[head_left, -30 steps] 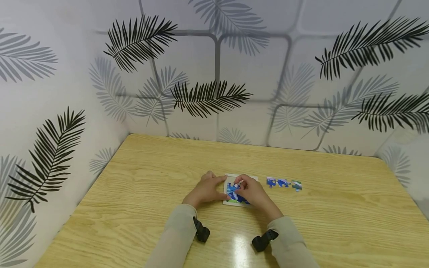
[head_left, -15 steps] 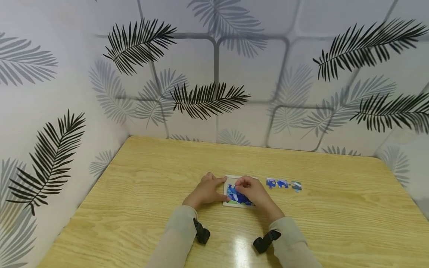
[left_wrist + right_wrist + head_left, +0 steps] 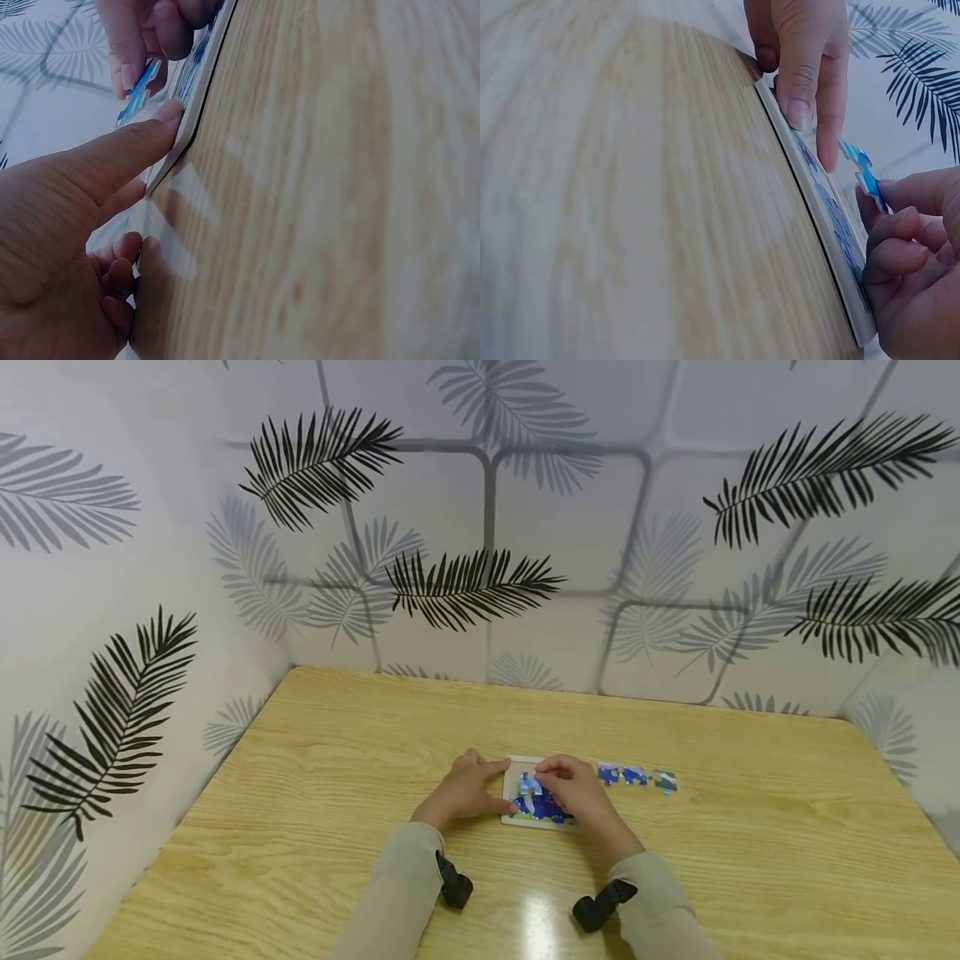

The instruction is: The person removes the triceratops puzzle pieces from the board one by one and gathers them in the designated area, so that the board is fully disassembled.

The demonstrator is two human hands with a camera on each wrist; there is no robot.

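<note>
A small puzzle tray (image 3: 536, 824) with a pale rim lies on the table, part filled with a dark blue picture. My left hand (image 3: 463, 789) steadies its left side; in the left wrist view the straight thumb presses on the rim (image 3: 196, 112) and the other fingers lie beyond. Between thumb and fingertips my right hand (image 3: 581, 793) pinches a light-blue puzzle piece (image 3: 530, 784). The right wrist view shows that piece (image 3: 864, 172) tilted and raised above the tray. My right hand covers the tray's right part in the head view.
Several loose puzzle pieces (image 3: 636, 775) lie in a row just right of the tray. The wood-grain table (image 3: 337, 760) ends at a leaf-patterned wall (image 3: 562, 527) behind and on the left. Each wrist wears a black camera (image 3: 455, 885).
My right hand has lifted the light-blue piece off the picture and turned it, and it now shows upright over the tray. My left hand stays at the tray's left side.
</note>
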